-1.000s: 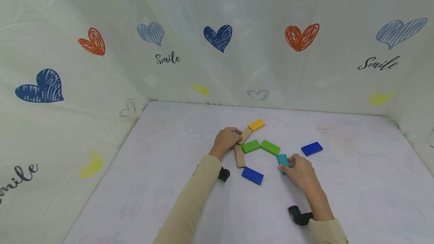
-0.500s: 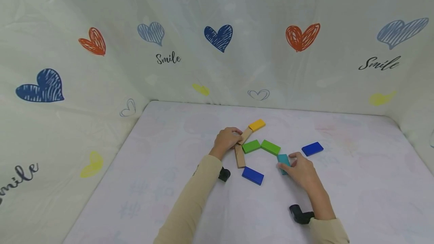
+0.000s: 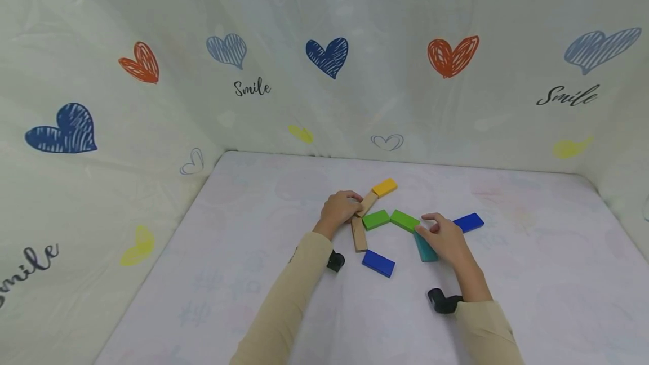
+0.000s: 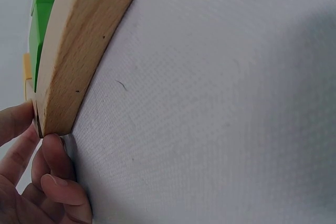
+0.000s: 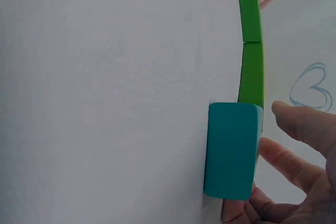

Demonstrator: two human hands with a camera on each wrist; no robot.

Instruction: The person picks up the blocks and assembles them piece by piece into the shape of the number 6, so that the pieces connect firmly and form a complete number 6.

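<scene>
My left hand (image 3: 338, 208) pinches a plain wooden block (image 3: 369, 201) near its lower end, with fingertips also at the end of a second wooden block (image 3: 359, 235). Two green blocks (image 3: 376, 219) run rightward from where the wooden ones meet. A teal block (image 3: 426, 248) continues from the right-hand green block (image 3: 404, 221), angled toward the front. Over the teal block's far end hovers my right hand (image 3: 448, 241), thumb and forefinger spread apart. In the right wrist view, its fingers (image 5: 289, 163) lie along the far side of the teal block.
A yellow block (image 3: 385, 187) touches the upper wooden block's far end. One blue block (image 3: 378, 263) lies at the lower wooden block's front end, another blue block (image 3: 469, 222) just behind my right hand. A printed heart-pattern sheet (image 3: 274, 111) rises behind the white tabletop (image 3: 532, 275).
My right hand has let go of the teal block's sides and shifted up and slightly left toward the green block's end. The left hand has stayed in place.
</scene>
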